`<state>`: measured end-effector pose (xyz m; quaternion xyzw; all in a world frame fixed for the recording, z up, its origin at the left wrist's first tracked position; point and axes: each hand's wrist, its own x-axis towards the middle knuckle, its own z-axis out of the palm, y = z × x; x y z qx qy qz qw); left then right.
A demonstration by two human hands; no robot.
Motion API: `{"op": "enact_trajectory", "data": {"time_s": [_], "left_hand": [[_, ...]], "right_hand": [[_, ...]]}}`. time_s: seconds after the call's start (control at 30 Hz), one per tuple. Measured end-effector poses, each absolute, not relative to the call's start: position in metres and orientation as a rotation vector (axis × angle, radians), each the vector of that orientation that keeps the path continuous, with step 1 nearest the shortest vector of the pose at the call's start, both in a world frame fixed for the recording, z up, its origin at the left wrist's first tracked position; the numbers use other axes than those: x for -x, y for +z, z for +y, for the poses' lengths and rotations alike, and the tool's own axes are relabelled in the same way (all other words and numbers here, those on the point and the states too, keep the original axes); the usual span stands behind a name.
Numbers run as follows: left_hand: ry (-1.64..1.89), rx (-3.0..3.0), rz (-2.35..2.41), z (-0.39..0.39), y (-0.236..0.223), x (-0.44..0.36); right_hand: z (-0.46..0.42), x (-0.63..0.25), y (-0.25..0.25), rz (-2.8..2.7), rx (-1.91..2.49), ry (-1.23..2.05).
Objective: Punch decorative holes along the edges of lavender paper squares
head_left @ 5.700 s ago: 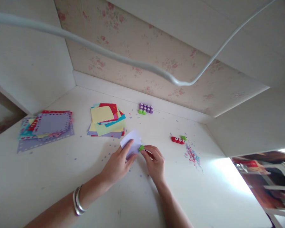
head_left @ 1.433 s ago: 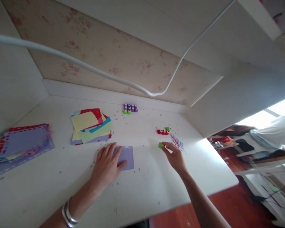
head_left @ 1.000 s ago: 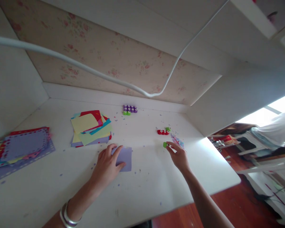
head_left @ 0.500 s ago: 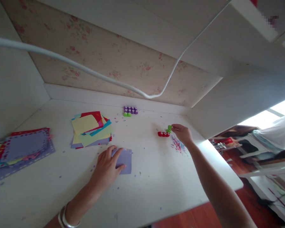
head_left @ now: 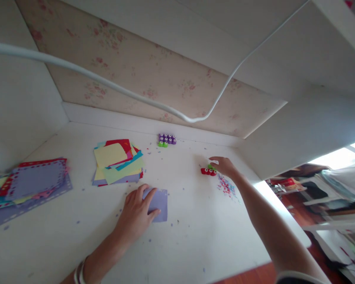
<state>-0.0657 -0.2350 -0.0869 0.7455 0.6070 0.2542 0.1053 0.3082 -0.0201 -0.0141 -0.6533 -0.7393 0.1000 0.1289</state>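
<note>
My left hand point(head_left: 137, 211) lies over a small purple sheet of paper point(head_left: 160, 205), fingers spread, pressing its left part to the white table. At the right, my right hand point(head_left: 226, 167) is by a short row of red craft punches point(head_left: 208, 172). Its thumb and index finger are apart, just above green craft punches point(head_left: 211, 167) behind the red ones; the hand partly hides them. Further back stands a block of purple craft punches point(head_left: 170, 139), with two green punches point(head_left: 163, 144) at its front.
A stack of coloured paper point(head_left: 109, 155) lies left of centre. Farther left are sheets with punched edges point(head_left: 35, 179). Red and blue confetti point(head_left: 225, 187) is heaped beside my right wrist. A white cable point(head_left: 121, 92) hangs across the view.
The green punch my right fingers held has come down behind the red row, and the fingers have parted. My left hand stays on the purple paper. The view has shifted slightly.
</note>
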Motion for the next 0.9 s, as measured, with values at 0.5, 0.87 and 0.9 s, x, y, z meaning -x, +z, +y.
{"op": "enact_trajectory", "data": {"time_s": [0.5, 0.87, 0.9], "left_hand": [[0.734, -2.169, 1.769, -0.240, -0.080, 0.067], [0.760, -2.125, 1.776, -0.239, -0.079, 0.068], [0.766, -2.112, 1.775, -0.239, -0.079, 0.069]], "right_hand": [[-0.050, -0.155, -0.040, -2.247, 1.452, 0.565], [0.008, -0.084, -0.055, -2.412, 1.422, 0.286], [0.013, -0.080, -0.056, -2.434, 1.424, 0.275]]}}
